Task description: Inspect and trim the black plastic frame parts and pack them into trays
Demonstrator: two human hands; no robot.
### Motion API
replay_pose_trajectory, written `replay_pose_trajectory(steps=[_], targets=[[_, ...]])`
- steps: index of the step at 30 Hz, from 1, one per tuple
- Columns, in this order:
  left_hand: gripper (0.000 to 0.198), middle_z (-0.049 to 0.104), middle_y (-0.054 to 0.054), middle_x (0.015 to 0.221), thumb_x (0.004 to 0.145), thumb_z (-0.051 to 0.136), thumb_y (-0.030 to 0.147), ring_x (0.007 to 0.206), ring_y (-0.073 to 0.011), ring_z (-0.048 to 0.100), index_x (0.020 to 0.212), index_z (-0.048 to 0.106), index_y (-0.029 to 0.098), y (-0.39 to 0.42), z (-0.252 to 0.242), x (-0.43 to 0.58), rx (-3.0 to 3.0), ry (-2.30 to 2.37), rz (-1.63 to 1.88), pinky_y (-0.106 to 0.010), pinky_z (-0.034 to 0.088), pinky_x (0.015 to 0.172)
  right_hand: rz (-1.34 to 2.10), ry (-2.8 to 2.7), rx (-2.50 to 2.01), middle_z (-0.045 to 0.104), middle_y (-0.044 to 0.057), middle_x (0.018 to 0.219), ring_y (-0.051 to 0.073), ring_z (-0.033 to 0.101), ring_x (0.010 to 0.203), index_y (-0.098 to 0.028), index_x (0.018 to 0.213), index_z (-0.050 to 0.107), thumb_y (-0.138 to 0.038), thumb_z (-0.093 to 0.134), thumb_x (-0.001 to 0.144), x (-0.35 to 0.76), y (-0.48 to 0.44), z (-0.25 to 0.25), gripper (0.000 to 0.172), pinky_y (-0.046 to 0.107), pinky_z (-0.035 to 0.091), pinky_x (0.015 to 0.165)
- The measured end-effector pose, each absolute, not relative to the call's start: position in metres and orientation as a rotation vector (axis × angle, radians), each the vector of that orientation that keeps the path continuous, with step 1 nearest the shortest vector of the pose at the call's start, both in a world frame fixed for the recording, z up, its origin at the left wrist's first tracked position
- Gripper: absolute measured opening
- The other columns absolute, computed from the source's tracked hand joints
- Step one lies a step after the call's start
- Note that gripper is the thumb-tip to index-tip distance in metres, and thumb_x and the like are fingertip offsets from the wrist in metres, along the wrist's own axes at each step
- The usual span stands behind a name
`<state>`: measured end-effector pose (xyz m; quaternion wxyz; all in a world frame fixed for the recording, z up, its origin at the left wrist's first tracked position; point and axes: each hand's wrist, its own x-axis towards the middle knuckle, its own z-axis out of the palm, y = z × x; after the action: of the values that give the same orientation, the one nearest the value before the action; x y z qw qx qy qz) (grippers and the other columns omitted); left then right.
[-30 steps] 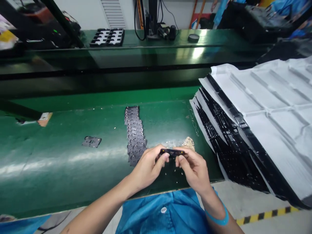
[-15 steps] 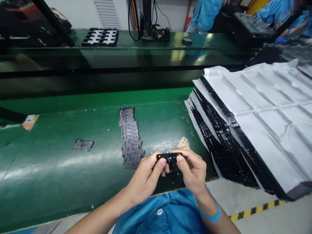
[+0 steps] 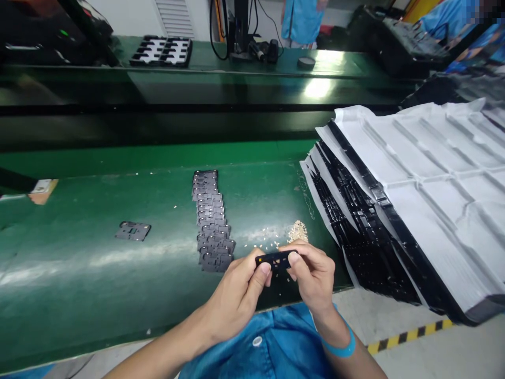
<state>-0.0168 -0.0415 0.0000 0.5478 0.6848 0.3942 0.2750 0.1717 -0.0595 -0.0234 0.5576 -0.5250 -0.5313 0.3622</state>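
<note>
Between my two hands, above the front edge of the green table [image 3: 169, 295], I hold a small black plastic part [image 3: 276, 259] with cut-outs and a yellow spot at its left end. My left hand [image 3: 246, 279] pinches the left end, thumb on the near face. The right end is pinched by my right hand [image 3: 313, 271], whose thumb covers that corner. Just beyond my hands lies a heap of tiny pale pieces [image 3: 298, 231], with several scattered around. A row of overlapping dark flat parts [image 3: 211, 221] runs away from me. One similar part [image 3: 133, 230] lies alone at the left.
A tall stack of black trays with white sheets [image 3: 434, 158] leans over the right side. On the raised back ledge are a black-and-white tray [image 3: 161, 51], a stand [image 3: 239, 31] and a round dark disc [image 3: 306, 62]. People in blue stand behind it.
The black part has tilted slightly, its right end now higher, and my right thumb covers the yellow spot there. Both hands keep their grip. The view has shifted a little.
</note>
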Motion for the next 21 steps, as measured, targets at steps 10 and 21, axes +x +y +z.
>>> replay_pose_trajectory(steps=[10,21], targets=[[0.04,0.059,-0.001,0.078,0.114,0.036,0.038,0.071,-0.0156,0.057,0.084,0.056,0.02,-0.042,0.001,-0.02,1.607,0.898,0.606,-0.029,0.043,0.069,0.949,-1.075,-1.321,0.061,-0.001,0.061,0.011,0.048,0.042,-0.019,0.079,0.077,-0.035,0.069,0.097,0.162,-0.065,-0.026,0.026,0.022,0.037,0.038],[0.045,0.052,0.002,0.068,0.114,0.036,0.043,0.06,-0.013,0.05,0.078,0.05,0.02,-0.051,-0.021,-0.021,1.376,0.951,0.881,-0.028,0.039,0.063,1.003,-1.086,-1.303,0.055,-0.004,0.058,0.008,0.048,0.036,-0.019,0.082,0.075,-0.037,0.068,0.101,0.145,-0.071,-0.018,0.027,0.02,0.039,0.035]])
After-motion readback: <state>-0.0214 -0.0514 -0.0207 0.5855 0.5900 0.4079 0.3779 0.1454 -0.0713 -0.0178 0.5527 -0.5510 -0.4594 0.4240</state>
